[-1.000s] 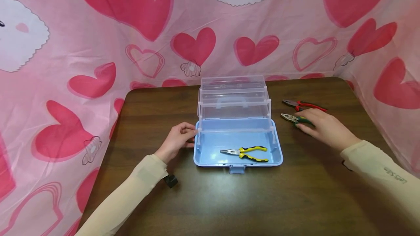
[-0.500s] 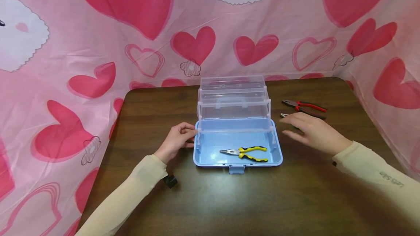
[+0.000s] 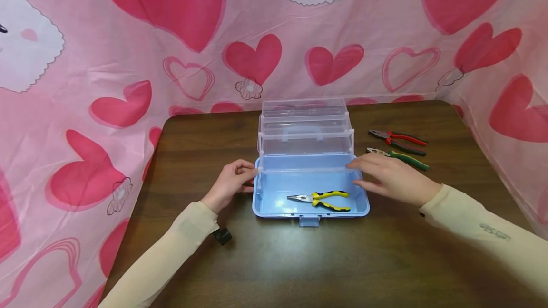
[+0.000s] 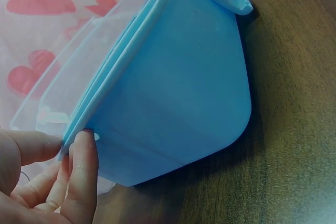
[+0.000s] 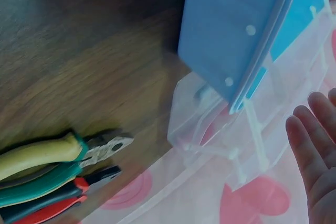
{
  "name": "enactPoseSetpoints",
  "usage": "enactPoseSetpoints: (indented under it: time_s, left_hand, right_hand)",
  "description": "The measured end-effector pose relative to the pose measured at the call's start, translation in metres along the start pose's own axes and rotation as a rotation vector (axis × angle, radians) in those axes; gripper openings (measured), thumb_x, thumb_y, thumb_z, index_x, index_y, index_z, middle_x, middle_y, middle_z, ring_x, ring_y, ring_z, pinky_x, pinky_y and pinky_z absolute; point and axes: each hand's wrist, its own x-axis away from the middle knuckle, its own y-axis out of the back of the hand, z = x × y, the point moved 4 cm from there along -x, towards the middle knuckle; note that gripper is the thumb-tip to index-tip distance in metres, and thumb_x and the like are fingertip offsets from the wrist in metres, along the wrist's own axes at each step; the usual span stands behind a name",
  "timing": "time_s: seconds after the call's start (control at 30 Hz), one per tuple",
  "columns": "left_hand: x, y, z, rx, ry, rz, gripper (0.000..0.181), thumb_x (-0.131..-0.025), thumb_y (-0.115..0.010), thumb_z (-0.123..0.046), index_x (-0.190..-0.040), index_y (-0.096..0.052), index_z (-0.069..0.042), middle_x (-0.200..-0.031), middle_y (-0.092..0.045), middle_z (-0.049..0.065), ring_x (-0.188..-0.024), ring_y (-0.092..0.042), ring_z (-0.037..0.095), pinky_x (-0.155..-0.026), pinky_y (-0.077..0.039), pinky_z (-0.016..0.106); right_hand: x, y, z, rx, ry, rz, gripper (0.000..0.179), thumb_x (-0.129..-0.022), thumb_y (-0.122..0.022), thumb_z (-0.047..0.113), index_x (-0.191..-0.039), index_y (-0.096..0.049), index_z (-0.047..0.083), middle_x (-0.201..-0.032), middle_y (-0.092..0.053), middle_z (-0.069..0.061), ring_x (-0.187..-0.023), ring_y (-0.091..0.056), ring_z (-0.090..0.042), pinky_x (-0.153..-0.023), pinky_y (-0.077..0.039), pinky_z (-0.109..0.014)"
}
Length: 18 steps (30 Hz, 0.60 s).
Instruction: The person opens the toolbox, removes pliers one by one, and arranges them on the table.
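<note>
A light blue toolbox (image 3: 274, 189) stands with its clear lid and folding trays raised at the back. On its floor lie yellow-and-black needle-nose pliers (image 3: 318, 197), their nose pointing left. My left hand (image 3: 230, 179) pinches the box's left rim between thumb and fingers; the left wrist view shows this grip on the blue rim (image 4: 113, 59). My right hand (image 3: 391, 177) hovers at the box's right side, overlapping that rim in the head view. In the right wrist view its fingers (image 5: 310, 140) are extended and hold nothing.
Right of the box, green-handled pliers (image 3: 408, 159) lie on the brown wooden table (image 3: 274, 270), with red-and-black pliers (image 3: 390, 138) just behind them. A blue latch (image 3: 309, 221) sticks out at the box's front. A pink heart-patterned cloth (image 3: 334, 23) hangs behind the table.
My right hand has left the green-handled pliers and moved left to the box's right side, uncovering both pliers on the table. The left hand and the box have stayed put.
</note>
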Motion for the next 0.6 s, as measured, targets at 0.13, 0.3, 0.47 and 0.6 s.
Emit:
enactPoseSetpoints:
  time_s: [0.13,0.3,0.47,0.6]
  left_hand:
    - [0.000,0.000,-0.001,0.000,0.004,-0.001,0.034,-0.101,-0.071,-0.022,-0.127,-0.061,-0.003,-0.111,-0.073,0.015,-0.092,-0.072,0.026,-0.081,-0.064,0.036]
    - [-0.001,-0.001,-0.001,0.001,0.003,-0.008,0.032,-0.101,-0.071,-0.020,-0.126,-0.062,-0.002,-0.110,-0.073,0.014,-0.088,-0.070,0.023,-0.079,-0.064,0.035]
    - [-0.001,-0.001,-0.001,0.001,0.000,-0.006,0.031,-0.101,-0.071,-0.019,-0.125,-0.063,-0.002,-0.108,-0.073,0.013,-0.087,-0.069,0.022,-0.078,-0.064,0.034]
    - [-0.001,-0.001,-0.002,0.004,0.004,-0.005,0.031,-0.101,-0.071,-0.019,-0.125,-0.063,-0.002,-0.107,-0.073,0.013,-0.088,-0.069,0.023,-0.078,-0.064,0.034]
  right_hand:
    - [-0.004,-0.005,0.003,-0.038,0.026,0.022,0.057,-0.103,-0.050,0.059,-0.125,-0.070,0.011,-0.118,-0.071,0.000,-0.106,-0.067,-0.016,-0.083,-0.063,-0.041]
    - [-0.010,-0.010,0.010,-0.051,0.083,0.009,0.052,-0.103,-0.055,0.057,-0.124,-0.071,0.012,-0.116,-0.072,0.001,-0.105,-0.068,-0.013,-0.082,-0.062,-0.036]
    - [-0.017,-0.013,0.019,-0.065,0.145,-0.011,0.049,-0.103,-0.059,0.054,-0.122,-0.072,0.011,-0.113,-0.072,0.002,-0.103,-0.069,-0.013,-0.083,-0.062,-0.033]
    - [-0.019,-0.020,0.023,-0.128,0.171,0.040,0.043,-0.100,-0.067,0.049,-0.124,-0.071,0.014,-0.114,-0.072,0.004,-0.101,-0.069,-0.010,-0.083,-0.062,-0.030]
